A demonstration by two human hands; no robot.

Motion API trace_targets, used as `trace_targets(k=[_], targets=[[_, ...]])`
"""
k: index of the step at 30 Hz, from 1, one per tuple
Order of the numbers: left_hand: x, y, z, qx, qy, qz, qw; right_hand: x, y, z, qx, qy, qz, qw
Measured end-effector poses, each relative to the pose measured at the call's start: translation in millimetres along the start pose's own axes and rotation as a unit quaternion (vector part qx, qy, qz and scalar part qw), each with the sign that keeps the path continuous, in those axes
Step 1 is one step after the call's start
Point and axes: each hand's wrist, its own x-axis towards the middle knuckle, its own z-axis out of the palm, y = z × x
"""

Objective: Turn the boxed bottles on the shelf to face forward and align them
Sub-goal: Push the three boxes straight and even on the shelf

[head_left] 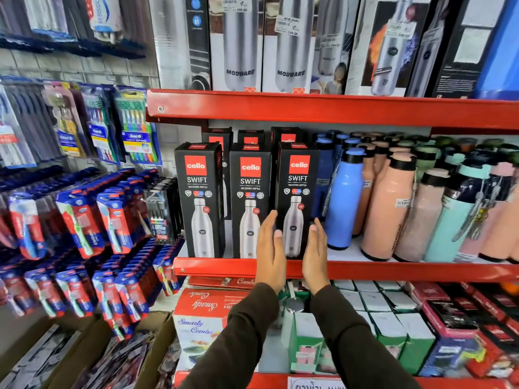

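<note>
Three black Cello Swift bottle boxes stand in a front row on the red shelf, printed faces forward: the left box, the middle box and the right box. More of the same boxes stand behind them. My left hand and my right hand are flat with palms facing each other, on either side of the right box's lower part. The fingers are straight and not closed on it. I cannot tell whether the palms touch the box.
Loose blue, peach and mint bottles crowd the shelf just right of the boxes. Tall steel-bottle boxes fill the shelf above. Toothbrush packs hang at left. Cartons sit on the shelf below.
</note>
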Motion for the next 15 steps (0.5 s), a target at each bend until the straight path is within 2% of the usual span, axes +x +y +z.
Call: trace_targets(k=[3,8,15], targets=[[2,-1,15,-0.026,-0.052,-0.083,0.995,10,2,-6,0.005,-0.052,0.024,0.998],[18,-8,25,-0.069,-0.069,-0.228,0.969,18,7,-10,0.001,-0.109,0.065,0.992],[18,-6,22,-0.089,-0.074,-0.254,0.960,17,12,-18,-0.032,-0.119,0.053,0.991]])
